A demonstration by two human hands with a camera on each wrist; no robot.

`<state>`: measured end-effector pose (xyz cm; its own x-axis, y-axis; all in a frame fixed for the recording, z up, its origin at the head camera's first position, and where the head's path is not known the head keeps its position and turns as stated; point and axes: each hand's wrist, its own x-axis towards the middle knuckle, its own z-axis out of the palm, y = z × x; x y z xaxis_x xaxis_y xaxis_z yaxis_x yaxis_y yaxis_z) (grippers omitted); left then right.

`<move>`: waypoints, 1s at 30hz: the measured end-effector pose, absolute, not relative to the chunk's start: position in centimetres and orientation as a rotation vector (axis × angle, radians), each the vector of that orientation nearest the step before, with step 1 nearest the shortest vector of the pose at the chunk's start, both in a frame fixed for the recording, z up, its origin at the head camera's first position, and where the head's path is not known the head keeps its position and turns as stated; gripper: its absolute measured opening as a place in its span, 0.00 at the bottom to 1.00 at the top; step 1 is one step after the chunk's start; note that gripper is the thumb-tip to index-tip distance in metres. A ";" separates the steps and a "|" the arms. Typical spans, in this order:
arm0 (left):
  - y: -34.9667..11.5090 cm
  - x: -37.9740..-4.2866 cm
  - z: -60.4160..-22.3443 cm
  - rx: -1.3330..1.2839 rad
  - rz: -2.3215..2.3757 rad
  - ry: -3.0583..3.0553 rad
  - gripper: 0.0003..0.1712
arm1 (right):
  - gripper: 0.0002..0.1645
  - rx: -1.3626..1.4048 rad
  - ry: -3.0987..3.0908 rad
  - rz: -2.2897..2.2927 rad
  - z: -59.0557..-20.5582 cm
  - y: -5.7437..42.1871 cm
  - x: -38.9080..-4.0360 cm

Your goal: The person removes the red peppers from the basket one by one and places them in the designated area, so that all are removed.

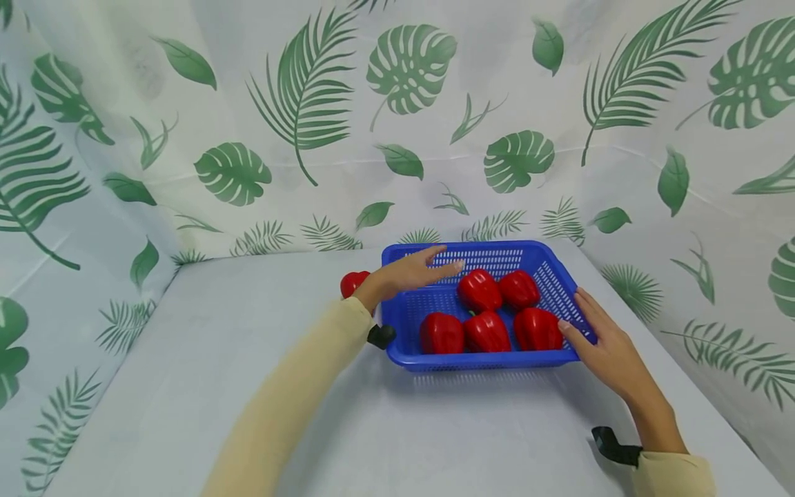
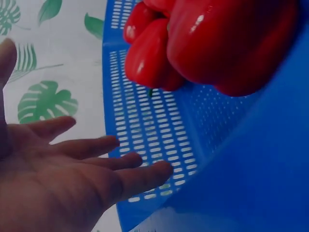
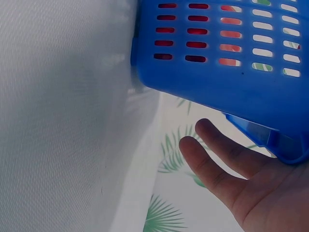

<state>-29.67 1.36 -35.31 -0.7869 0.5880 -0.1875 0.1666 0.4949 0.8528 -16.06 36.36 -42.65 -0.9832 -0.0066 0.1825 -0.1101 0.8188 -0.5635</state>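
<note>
Several red bell peppers [image 1: 479, 290] lie in a blue plastic basket [image 1: 484, 360] with slotted walls. My left hand [image 1: 410, 270] hovers over the basket's left end, palm facing the peppers and fingers spread, holding nothing. In the left wrist view, its fingers overlap the slotted wall. At the basket's right front corner is my right hand [image 1: 605, 348], thumb over the rim beside a pepper [image 1: 537, 329] and fingers along the outer side. The right wrist view shows two nearly straight fingers beside the basket wall [image 3: 203, 77]; the thumb is hidden there.
Another red pepper [image 1: 355, 281] sits on the pale table [image 1: 186, 359] outside the basket, left of it and partly behind my left forearm. A white curtain [image 1: 348, 207] with green leaf prints hangs around the table's back and sides.
</note>
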 end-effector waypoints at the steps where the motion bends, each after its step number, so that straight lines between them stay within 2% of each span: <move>1: 1.5 -29.6 -35.5 0.637 1.189 2.274 0.52 | 0.49 0.092 -2.831 0.893 -42.7 36.3 -16.0; 12: 3.0 -28.8 -36.1 0.598 0.787 2.159 0.52 | 0.48 0.098 -2.823 0.886 -42.6 36.4 -16.0; 24: 3.5 -28.7 -36.7 0.548 0.655 2.139 0.32 | 0.49 0.079 -2.828 0.890 -42.8 36.3 -16.2; 30: 3.5 -28.9 -36.8 0.608 0.645 2.191 0.28 | 0.49 0.064 -2.828 0.883 -42.8 36.4 -16.1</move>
